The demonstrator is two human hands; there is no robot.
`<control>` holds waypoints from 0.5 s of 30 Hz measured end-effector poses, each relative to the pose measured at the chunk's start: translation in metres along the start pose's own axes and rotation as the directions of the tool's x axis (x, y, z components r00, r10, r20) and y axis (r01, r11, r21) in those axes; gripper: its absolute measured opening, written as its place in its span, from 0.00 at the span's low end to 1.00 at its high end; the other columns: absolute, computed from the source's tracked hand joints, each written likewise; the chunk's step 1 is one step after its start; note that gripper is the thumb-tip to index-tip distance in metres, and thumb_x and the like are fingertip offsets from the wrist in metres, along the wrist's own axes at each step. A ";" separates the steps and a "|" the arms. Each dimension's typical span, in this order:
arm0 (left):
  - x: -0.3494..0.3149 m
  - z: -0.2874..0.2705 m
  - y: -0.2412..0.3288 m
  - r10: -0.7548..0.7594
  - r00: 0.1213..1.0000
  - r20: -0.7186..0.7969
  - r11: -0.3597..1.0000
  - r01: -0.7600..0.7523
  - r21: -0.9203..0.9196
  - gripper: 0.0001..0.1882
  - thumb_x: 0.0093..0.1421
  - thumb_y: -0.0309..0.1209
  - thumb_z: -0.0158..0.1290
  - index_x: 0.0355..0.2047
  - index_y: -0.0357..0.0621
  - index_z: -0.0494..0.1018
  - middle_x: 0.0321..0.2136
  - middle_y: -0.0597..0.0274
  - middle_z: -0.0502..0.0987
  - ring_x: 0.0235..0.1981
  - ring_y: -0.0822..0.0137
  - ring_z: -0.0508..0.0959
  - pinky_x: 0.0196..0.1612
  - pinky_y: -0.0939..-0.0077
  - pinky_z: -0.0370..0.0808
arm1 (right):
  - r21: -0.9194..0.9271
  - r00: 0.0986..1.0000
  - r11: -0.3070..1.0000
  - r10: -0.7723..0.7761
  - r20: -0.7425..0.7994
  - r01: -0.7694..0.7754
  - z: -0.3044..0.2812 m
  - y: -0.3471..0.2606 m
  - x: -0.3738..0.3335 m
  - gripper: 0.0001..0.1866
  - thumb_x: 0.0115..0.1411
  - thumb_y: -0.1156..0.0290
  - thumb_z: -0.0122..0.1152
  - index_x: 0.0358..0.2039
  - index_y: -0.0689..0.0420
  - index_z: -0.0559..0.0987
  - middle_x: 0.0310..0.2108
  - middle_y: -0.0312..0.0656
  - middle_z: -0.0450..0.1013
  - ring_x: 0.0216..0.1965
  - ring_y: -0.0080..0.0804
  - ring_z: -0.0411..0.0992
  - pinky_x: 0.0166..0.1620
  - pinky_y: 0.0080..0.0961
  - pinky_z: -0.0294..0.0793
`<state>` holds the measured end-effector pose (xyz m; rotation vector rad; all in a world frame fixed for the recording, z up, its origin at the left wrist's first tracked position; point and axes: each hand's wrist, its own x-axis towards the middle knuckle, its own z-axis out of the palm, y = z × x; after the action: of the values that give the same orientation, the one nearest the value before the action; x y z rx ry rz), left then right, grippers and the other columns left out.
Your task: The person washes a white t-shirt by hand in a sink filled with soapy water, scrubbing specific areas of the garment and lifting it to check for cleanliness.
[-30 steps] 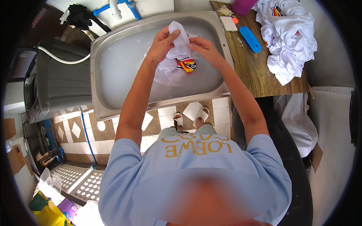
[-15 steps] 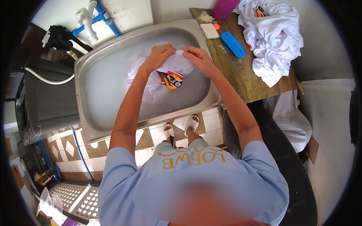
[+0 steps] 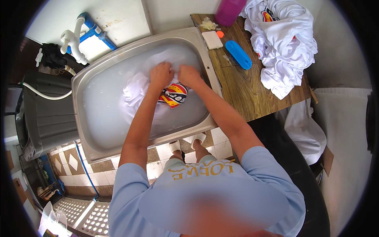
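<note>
A white shirt [image 3: 135, 89] with a red, yellow and black print lies bunched in cloudy water inside the metal sink [image 3: 81, 136]. Part of its cloth spreads pale beneath the surface. My left hand [image 3: 161, 74] is closed on the fabric just above the print. Close beside it, my right hand [image 3: 190, 75] is curled round the cloth too, at the print's upper right. The fingertips of both hands are partly hidden by the knuckles and the wet fabric.
Right of the sink, a wooden counter [image 3: 252, 94] carries a blue brush [image 3: 238, 54], a white soap bar [image 3: 212, 40], an orange cap [image 3: 220, 34], a purple container [image 3: 229, 12] and piled white clothes [image 3: 282, 47]. A white tap [image 3: 71, 43] hangs at the sink's upper left.
Both hands have moved down from the far side of the sink toward me, carrying the shirt's raised edge into the water. The print now lies more spread out.
</note>
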<state>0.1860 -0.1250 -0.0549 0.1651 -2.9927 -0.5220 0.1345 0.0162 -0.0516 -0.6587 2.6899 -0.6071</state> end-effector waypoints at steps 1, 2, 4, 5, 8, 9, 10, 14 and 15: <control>-0.002 0.009 -0.004 0.004 1.000 -0.014 1.000 -0.004 0.013 0.15 0.53 0.33 0.53 0.42 0.46 0.74 0.39 0.47 0.77 0.42 0.49 0.76 0.44 0.57 0.73 | -0.034 1.000 0.999 0.001 0.030 0.000 0.004 -0.001 0.002 0.12 0.55 0.67 0.53 0.36 0.59 0.78 0.37 0.56 0.75 0.41 0.53 0.74 0.44 0.45 0.73; -0.003 0.018 -0.010 0.007 0.999 -0.034 1.000 -0.006 0.028 0.16 0.53 0.31 0.53 0.43 0.46 0.73 0.40 0.46 0.76 0.43 0.49 0.76 0.44 0.58 0.72 | -0.069 0.998 0.998 -0.003 0.056 0.006 0.005 -0.004 0.004 0.12 0.54 0.68 0.53 0.36 0.59 0.78 0.38 0.56 0.76 0.41 0.52 0.75 0.45 0.44 0.74; -0.009 0.052 -0.037 0.141 0.970 -0.200 0.990 -0.135 0.047 0.17 0.53 0.28 0.52 0.44 0.45 0.72 0.42 0.46 0.75 0.44 0.49 0.75 0.45 0.57 0.72 | -0.134 0.994 0.990 -0.029 0.102 0.043 0.008 -0.010 0.007 0.12 0.53 0.69 0.54 0.37 0.57 0.79 0.38 0.55 0.76 0.42 0.50 0.75 0.46 0.43 0.74; -0.010 0.055 -0.042 0.157 0.961 -0.229 0.988 -0.151 0.044 0.16 0.53 0.27 0.52 0.44 0.44 0.72 0.42 0.46 0.76 0.44 0.50 0.75 0.45 0.58 0.72 | -0.166 0.991 0.984 -0.042 0.126 0.063 0.009 -0.011 0.008 0.12 0.52 0.70 0.55 0.37 0.57 0.79 0.38 0.54 0.76 0.42 0.49 0.75 0.46 0.42 0.74; -0.007 0.049 -0.041 0.111 0.972 -0.208 0.993 -0.116 -0.015 0.14 0.53 0.27 0.54 0.41 0.42 0.73 0.38 0.48 0.77 0.40 0.54 0.76 0.44 0.63 0.72 | -0.123 0.994 0.988 -0.088 0.061 0.095 0.013 -0.003 0.011 0.12 0.52 0.70 0.55 0.37 0.58 0.79 0.39 0.55 0.76 0.42 0.51 0.75 0.44 0.43 0.74; -0.003 0.042 -0.040 0.030 0.994 -0.101 0.978 -0.050 -0.204 0.12 0.54 0.28 0.54 0.40 0.42 0.73 0.36 0.52 0.77 0.38 0.59 0.76 0.43 0.67 0.71 | -0.055 0.992 0.991 -0.124 0.017 0.125 0.013 0.003 0.014 0.12 0.53 0.70 0.55 0.37 0.59 0.79 0.37 0.54 0.76 0.40 0.47 0.76 0.42 0.41 0.74; 0.003 0.020 -0.031 -0.027 0.999 0.025 0.926 0.035 -0.376 0.10 0.55 0.29 0.55 0.38 0.42 0.74 0.34 0.56 0.77 0.37 0.63 0.75 0.42 0.71 0.71 | 0.016 0.988 0.988 -0.151 -0.029 0.152 0.013 0.013 0.018 0.12 0.54 0.69 0.56 0.37 0.59 0.79 0.36 0.53 0.77 0.38 0.44 0.76 0.41 0.39 0.74; -0.003 -0.028 -0.031 -0.017 0.982 0.188 0.293 0.184 -0.938 0.08 0.60 0.34 0.55 0.34 0.43 0.74 0.28 0.71 0.75 0.31 0.78 0.71 0.38 0.83 0.68 | 0.562 0.967 0.793 -0.249 -0.055 0.236 -0.023 0.016 0.007 0.12 0.58 0.67 0.56 0.37 0.61 0.78 0.29 0.41 0.76 0.30 0.26 0.73 0.34 0.27 0.71; -0.004 -0.034 -0.026 0.002 0.982 0.187 0.251 0.181 -0.951 0.08 0.61 0.34 0.55 0.34 0.43 0.74 0.28 0.73 0.75 0.31 0.80 0.71 0.37 0.84 0.68 | 0.737 0.970 0.643 -0.233 -0.070 0.208 -0.028 0.021 0.003 0.13 0.58 0.66 0.57 0.34 0.63 0.78 0.27 0.40 0.75 0.29 0.25 0.71 0.34 0.25 0.69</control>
<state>0.1965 -0.1596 -0.0323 0.1752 -2.1189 -2.3435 0.1139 0.0408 -0.0376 -0.7295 2.0290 -1.6214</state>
